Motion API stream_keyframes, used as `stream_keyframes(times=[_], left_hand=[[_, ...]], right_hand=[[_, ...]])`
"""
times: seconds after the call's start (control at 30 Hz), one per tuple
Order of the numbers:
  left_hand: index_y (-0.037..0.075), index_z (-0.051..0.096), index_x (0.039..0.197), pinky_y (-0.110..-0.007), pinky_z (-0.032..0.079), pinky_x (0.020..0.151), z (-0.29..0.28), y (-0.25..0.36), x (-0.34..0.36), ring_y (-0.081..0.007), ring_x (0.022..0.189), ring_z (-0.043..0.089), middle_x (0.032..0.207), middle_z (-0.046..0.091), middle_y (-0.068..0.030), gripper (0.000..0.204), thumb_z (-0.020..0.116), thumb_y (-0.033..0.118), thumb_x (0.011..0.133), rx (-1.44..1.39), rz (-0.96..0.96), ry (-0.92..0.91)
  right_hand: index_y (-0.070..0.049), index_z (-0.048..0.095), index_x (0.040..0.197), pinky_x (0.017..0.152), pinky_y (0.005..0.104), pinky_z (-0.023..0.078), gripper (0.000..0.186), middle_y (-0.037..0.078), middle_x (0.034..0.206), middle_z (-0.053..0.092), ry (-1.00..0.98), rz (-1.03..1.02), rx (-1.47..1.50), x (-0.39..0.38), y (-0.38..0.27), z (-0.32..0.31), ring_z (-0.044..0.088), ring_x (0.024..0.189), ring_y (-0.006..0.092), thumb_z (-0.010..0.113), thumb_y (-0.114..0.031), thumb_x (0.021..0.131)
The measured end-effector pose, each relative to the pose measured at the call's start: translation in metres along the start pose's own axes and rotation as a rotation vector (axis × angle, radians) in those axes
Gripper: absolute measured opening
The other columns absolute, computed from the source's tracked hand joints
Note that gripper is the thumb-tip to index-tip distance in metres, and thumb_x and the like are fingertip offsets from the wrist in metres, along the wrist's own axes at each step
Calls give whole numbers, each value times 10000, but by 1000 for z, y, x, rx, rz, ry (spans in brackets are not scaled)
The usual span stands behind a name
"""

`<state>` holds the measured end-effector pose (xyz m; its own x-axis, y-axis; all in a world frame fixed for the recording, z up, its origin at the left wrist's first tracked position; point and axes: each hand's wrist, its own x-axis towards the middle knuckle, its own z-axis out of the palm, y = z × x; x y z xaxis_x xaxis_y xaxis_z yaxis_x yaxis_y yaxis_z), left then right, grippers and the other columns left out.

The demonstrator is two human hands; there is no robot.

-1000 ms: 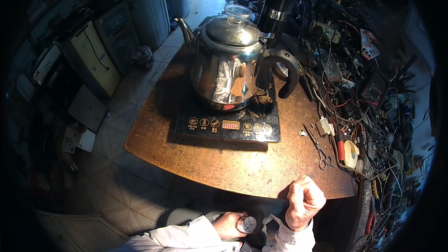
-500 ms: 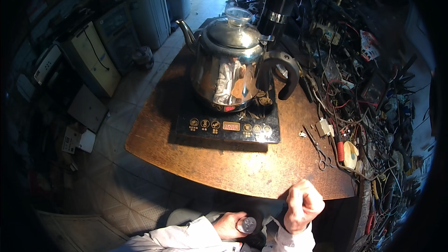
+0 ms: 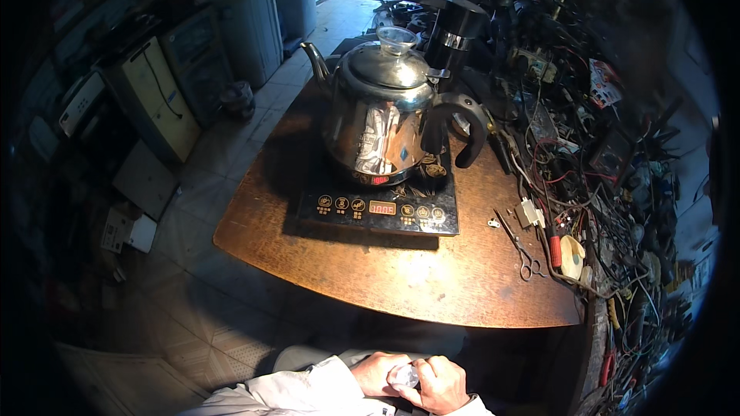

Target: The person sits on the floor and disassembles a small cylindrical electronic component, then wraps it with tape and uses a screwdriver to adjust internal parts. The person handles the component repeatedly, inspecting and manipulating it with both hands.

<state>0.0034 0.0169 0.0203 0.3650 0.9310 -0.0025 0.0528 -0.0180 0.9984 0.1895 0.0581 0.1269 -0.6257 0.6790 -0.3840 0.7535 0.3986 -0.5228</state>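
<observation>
Low in the picture, my left hand (image 3: 379, 374) is wrapped round an upright bottle-like object with a round, clear-silvery top (image 3: 403, 375); its lower part is hidden. From the right, my right hand (image 3: 440, 385) closes on that same top, thumb and fingers at its edge. Both hands are in front of the wooden table's near edge. On the table (image 3: 385, 277) a shiny steel kettle (image 3: 378, 127) with a black handle stands on a black induction cooker (image 3: 378, 212), whose display is lit red.
Scissors (image 3: 522, 250) lie at the table's right, beside a red-handled tool (image 3: 555, 250) and a small white connector (image 3: 530, 214). Tangled wires and parts (image 3: 609, 146) fill the right side. Cabinets and appliances (image 3: 150, 100) line the left across a tiled floor (image 3: 208, 216).
My right hand has come down and left from the table's edge and taken hold of the top of the object in my left hand. The view has shifted slightly.
</observation>
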Motion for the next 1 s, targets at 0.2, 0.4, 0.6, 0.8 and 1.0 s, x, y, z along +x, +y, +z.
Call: stream_keyframes(times=[0.2,0.4,0.6,0.8,1.0], left_hand=[[30,623,1064,-443,576,760,7,-23,-4,-423,924,732,960,721,-197,365,842,187,819,7,5,-40],[30,621,1065,-443,575,761,4,-12,-5,-422,927,733,961,721,-199,359,837,186,824,18,-2,-41],[30,620,1067,-443,575,761,2,-4,-3,-421,929,733,961,721,-200,354,832,184,829,29,-15,-19],[29,618,1068,-443,574,762,6,-4,0,-420,932,734,961,721,-201,348,826,183,835,31,-39,3],[29,617,1069,-443,574,762,9,-5,2,-419,935,734,962,721,-202,343,821,181,840,44,-58,38]], right_hand=[[-36,705,1124,897,507,535,346,221,1036,694,-31,-10,10,6,-10,4,670,955,389,667,-325,939],[-58,698,1038,825,487,529,268,189,957,676,-25,-16,17,10,-18,8,648,867,361,664,-302,932],[-81,690,952,752,466,523,202,158,878,658,7,-12,30,17,-23,8,627,778,333,661,-279,924],[-104,683,866,680,446,516,162,127,799,641,52,7,29,19,-25,9,605,690,305,658,-255,917],[-126,676,780,608,425,510,168,96,720,623,82,35,19,22,-27,9,584,601,277,654,-232,910]])
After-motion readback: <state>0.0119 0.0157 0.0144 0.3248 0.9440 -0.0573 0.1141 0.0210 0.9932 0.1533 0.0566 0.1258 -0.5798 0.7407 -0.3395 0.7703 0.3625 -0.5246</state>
